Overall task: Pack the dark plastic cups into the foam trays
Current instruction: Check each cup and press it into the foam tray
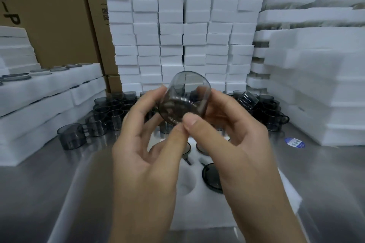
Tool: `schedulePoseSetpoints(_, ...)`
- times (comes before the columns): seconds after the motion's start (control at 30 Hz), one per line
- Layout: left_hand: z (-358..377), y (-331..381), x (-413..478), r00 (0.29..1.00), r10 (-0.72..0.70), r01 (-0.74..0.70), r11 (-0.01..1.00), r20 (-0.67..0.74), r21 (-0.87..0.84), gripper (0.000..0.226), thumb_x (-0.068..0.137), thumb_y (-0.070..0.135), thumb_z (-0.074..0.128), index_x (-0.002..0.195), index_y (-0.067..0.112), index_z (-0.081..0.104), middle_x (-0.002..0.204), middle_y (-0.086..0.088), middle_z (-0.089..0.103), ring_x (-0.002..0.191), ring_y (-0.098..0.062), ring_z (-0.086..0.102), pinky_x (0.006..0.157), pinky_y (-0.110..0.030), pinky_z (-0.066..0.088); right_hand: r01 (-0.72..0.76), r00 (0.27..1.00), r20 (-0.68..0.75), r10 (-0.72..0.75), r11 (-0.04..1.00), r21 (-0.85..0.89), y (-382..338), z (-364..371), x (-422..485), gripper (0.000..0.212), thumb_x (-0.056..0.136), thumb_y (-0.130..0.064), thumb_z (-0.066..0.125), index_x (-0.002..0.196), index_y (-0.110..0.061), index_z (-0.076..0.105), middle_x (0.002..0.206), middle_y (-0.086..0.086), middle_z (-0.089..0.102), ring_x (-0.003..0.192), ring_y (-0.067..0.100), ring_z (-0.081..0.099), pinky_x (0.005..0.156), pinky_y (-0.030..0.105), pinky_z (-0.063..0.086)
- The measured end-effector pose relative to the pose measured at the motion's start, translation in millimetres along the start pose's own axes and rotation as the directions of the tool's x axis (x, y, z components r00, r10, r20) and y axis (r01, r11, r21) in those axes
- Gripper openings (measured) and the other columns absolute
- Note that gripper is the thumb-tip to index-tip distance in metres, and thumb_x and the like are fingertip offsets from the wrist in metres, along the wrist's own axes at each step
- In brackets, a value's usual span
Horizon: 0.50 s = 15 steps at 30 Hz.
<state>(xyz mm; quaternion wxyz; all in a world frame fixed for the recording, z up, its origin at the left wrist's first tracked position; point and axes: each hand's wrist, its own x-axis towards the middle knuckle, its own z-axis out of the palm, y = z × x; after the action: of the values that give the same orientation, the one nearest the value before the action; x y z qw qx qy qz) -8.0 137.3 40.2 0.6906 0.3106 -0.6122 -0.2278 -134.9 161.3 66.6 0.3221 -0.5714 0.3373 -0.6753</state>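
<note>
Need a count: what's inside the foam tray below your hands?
One seated cup, an empty pocket beside it, two rims farther back. The left hand and right hand cover the rest.

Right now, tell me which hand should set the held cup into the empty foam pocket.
Probably left. The left hand hangs over the empty pocket of the foam tray; the right hand hangs over a seated cup. Both grip the held cup.

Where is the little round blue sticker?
In the head view, the blue sticker lies on the metal table on the right side, beside the base of the right foam stack, nearer than the loose dark cups.
</note>
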Motion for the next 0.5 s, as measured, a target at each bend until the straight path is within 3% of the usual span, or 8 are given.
schedulePoseSetpoints(0.1,2,0,-1,0.999,-0.016,0.014,0.998,-0.032,-0.069,0.064,0.086,-0.002,0.087,0.135,0.034,0.068,0.137,-0.003,0.072,0.131,-0.026,0.067,0.104,-0.062,0.054,0.104,0.994,-0.014,-0.108,0.979,-0.178,0,-4,0,0.056,0.075,-0.028,0.079,0.127,-0.047,0.071,0.123,-0.012,0.066,0.121,0.006,0.064,0.088,0.035,0.059)
schedulePoseSetpoints(0.2,5,4,0,1.000,0.002,-0.002,0.999,0.004,-0.036,0.065,0.079,0.008,0.085,0.122,0.055,0.067,0.131,0.004,0.075,0.124,-0.021,0.071,0.096,-0.056,0.058,0.168,0.986,0.063,-0.157,0.940,-0.297,-7,-8,-1,0.065,0.073,-0.022,0.073,0.127,-0.058,0.067,0.119,-0.021,0.058,0.123,0.002,0.060,0.090,0.027,0.058)
schedulePoseSetpoints(0.3,6,1,2,1.000,-0.008,0.008,1.000,0.006,-0.002,0.077,0.083,-0.002,0.090,0.124,0.059,0.067,0.126,0.006,0.077,0.120,-0.018,0.073,0.093,-0.055,0.060,0.197,0.980,0.108,-0.169,0.915,-0.351,-13,-13,2,0.069,0.075,-0.016,0.064,0.130,-0.058,0.065,0.120,-0.023,0.058,0.122,0.000,0.060,0.088,0.025,0.059)
schedulePoseSetpoints(0.4,7,5,4,0.999,0.005,-0.004,0.999,0.036,-0.037,0.070,0.080,0.026,0.093,0.134,0.058,0.062,0.118,0.014,0.080,0.115,-0.011,0.075,0.085,-0.037,0.062,0.166,0.985,0.101,-0.141,0.936,-0.309,-16,-22,6,0.068,0.085,-0.005,0.062,0.134,-0.052,0.064,0.123,-0.020,0.064,0.123,0.004,0.062,0.088,0.029,0.060)
schedulePoseSetpoints(0.5,6,9,7,0.995,-0.010,0.022,0.992,0.100,-0.126,0.071,0.080,0.038,0.090,0.143,0.051,0.060,0.123,0.015,0.079,0.118,-0.011,0.074,0.083,-0.020,0.060,0.150,0.983,0.152,-0.103,0.929,-0.338,-19,-28,7,0.066,0.088,-0.004,0.069,0.136,-0.049,0.064,0.133,-0.021,0.065,0.129,0.001,0.059,0.095,0.033,0.057)
